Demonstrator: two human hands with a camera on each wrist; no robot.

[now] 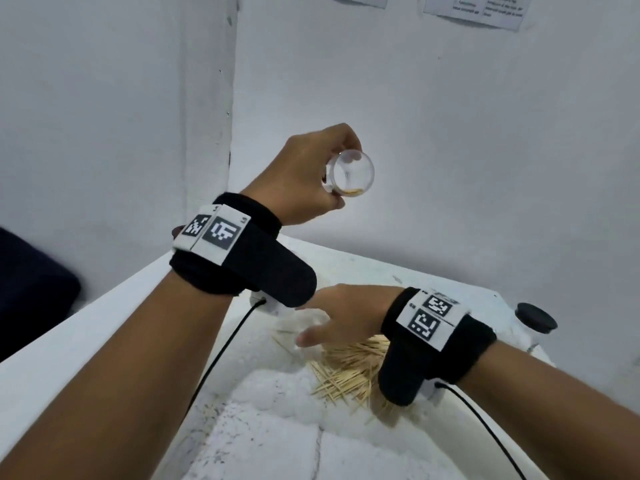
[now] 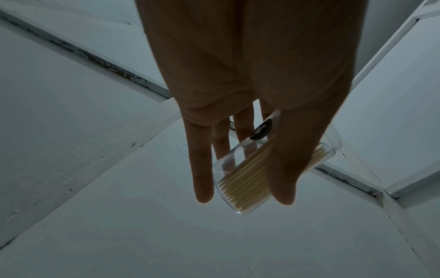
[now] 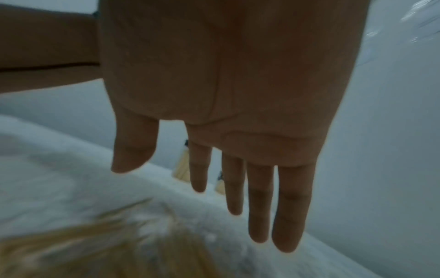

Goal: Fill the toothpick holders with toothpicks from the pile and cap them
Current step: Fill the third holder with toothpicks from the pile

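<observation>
My left hand (image 1: 341, 173) is raised well above the table and grips a clear toothpick holder (image 1: 351, 174) on its side, open mouth toward me. In the left wrist view the fingers and thumb curl round the holder (image 2: 243, 180), which has a bundle of toothpicks lying inside and no cap on it. My right hand (image 1: 308, 323) hovers low over the toothpick pile (image 1: 349, 368), palm down. Its fingers (image 3: 259, 206) are straight, spread and hold nothing. The pile (image 3: 95, 254) shows blurred beneath them.
A holder with a black cap (image 1: 535, 320) stands at the table's right edge. The white table (image 1: 277, 427) has a bumpy cover and meets white walls at the back. A dark object (image 1: 34, 289) lies off the left edge. Wrist cables hang over the surface.
</observation>
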